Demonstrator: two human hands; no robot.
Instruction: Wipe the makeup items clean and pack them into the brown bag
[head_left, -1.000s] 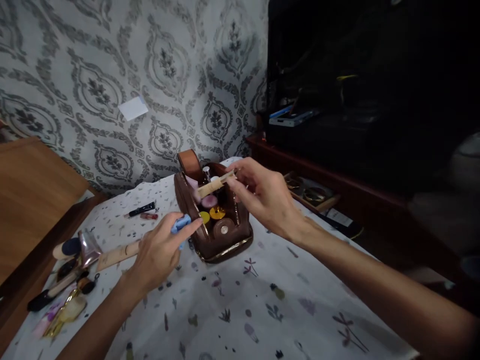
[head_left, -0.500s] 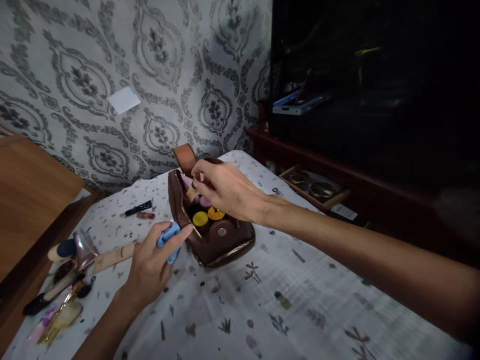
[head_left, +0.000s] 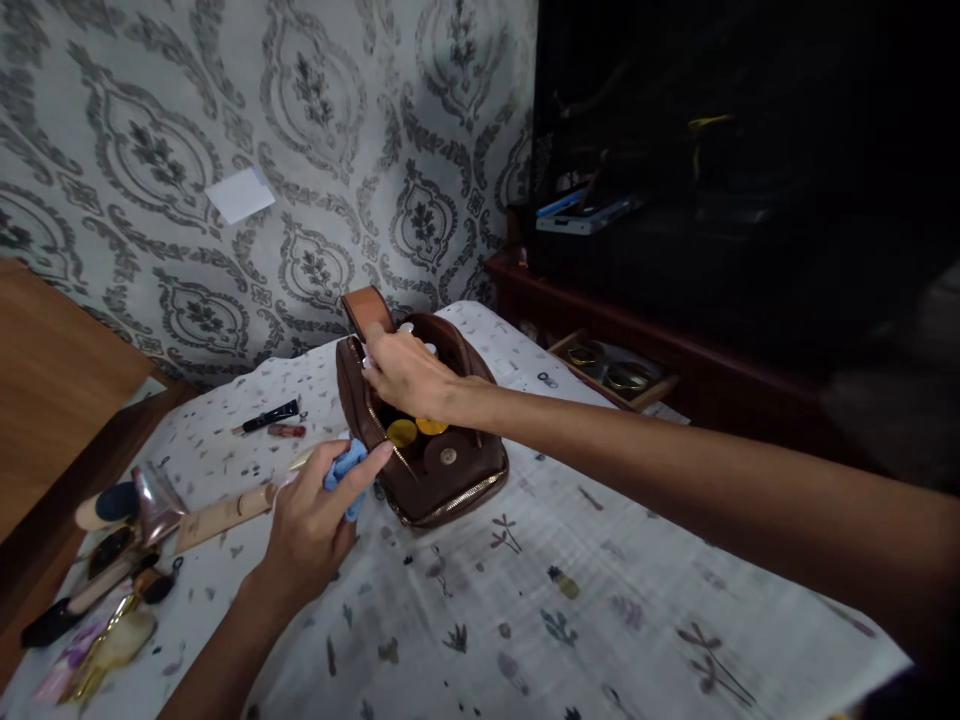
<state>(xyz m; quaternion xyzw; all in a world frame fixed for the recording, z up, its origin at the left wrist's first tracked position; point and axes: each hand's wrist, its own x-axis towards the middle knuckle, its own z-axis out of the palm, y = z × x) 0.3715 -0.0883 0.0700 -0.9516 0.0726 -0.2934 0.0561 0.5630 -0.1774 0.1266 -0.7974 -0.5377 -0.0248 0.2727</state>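
Note:
A brown zippered bag [head_left: 457,484] lies open on a white patterned cloth [head_left: 450,570], with yellow round lids [head_left: 402,432] showing inside. My right hand [head_left: 411,374] reaches into the bag's far left part, its fingers bent down; whatever they hold is hidden. Beside the bag's near left edge, my left hand [head_left: 319,510] is closed on a crumpled blue cloth [head_left: 346,468], its index finger pointing at the zipper edge. Left of that hand lie a beige tube [head_left: 217,520], a black tube [head_left: 276,415] and a small red tube [head_left: 286,431].
At the far left lie brushes [head_left: 97,590], a shiny tube [head_left: 156,508] and a gold-trimmed bottle [head_left: 124,640]. A wooden board [head_left: 60,370] stands left. On the right, a dark red cabinet [head_left: 600,310] bears a small box [head_left: 652,392] of gold-coloured rings.
My right hand has moved slightly left and deeper into the bag; the small beige item at its fingertips no longer shows. My left hand stays by the bag, and the view has shifted slightly.

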